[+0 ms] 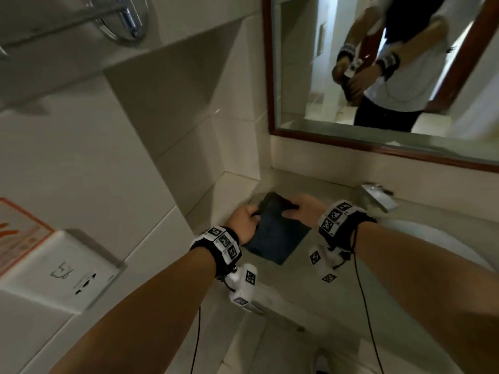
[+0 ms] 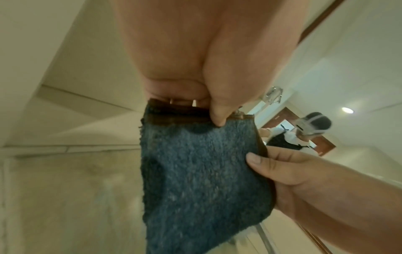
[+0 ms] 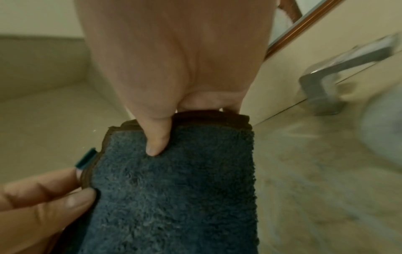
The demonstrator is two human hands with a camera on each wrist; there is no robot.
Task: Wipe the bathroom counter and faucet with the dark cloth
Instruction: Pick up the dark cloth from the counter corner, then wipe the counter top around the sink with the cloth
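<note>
The dark blue terry cloth [image 1: 272,230], folded flat with a brown hem, hangs just over the counter [image 1: 291,287] near its back left corner. My left hand [image 1: 251,217] pinches its left edge, thumb on top [image 2: 219,113]. My right hand [image 1: 293,209] pinches the far edge, with the thumb pressed into the pile [image 3: 157,141]. In the left wrist view the cloth [image 2: 200,171] hangs below my thumb, and the right hand [image 2: 289,171] holds its side. The chrome faucet [image 1: 378,197] stands to the right of both hands, apart from the cloth [image 3: 174,197].
A white sink basin [image 1: 432,244] lies right of the hands under the faucet [image 3: 326,82]. A wood-framed mirror [image 1: 378,76] hangs above the backsplash. Tiled walls close the corner at left, where a white outlet box [image 1: 62,271] sticks out. A chrome rail [image 1: 121,20] is overhead.
</note>
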